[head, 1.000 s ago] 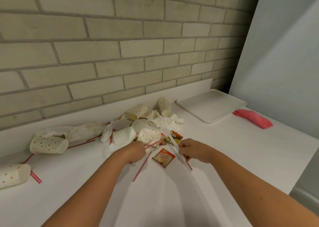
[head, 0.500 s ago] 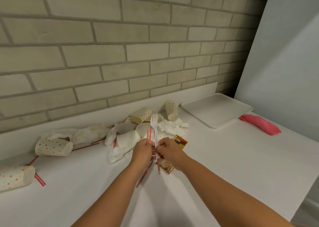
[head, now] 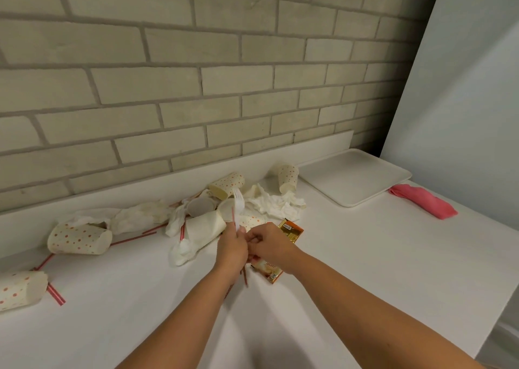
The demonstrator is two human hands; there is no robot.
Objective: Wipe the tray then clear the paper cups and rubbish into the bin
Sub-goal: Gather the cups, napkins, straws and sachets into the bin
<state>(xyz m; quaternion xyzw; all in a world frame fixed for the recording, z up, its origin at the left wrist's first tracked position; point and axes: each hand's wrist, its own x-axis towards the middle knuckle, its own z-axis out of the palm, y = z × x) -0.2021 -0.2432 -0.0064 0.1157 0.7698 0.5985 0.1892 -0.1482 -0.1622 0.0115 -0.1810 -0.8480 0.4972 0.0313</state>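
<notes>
My left hand (head: 231,249) grips a white plastic fork (head: 238,204) and red straws upright above the counter. My right hand (head: 271,246) meets it from the right, fingers curled at the same bundle. Under the hands lie orange sachets (head: 292,229). Behind them sits a heap of crumpled napkins (head: 273,204) and dotted paper cups (head: 227,184), with another cup (head: 288,177) by the tray. Two more dotted cups (head: 80,239) lie on their sides at the left, one at the frame edge (head: 21,290). The white tray (head: 354,176) stands bare at the back right. No bin is in view.
A folded pink cloth (head: 424,204) lies right of the tray. Red straws (head: 56,294) are scattered along the left of the white counter (head: 365,270). A brick wall (head: 196,87) runs behind and a grey panel (head: 463,101) closes the right side.
Both hands came together from apart on the counter, lifting the fork and straws upright into one bundle. The view tilted slightly, shifting the scene right.
</notes>
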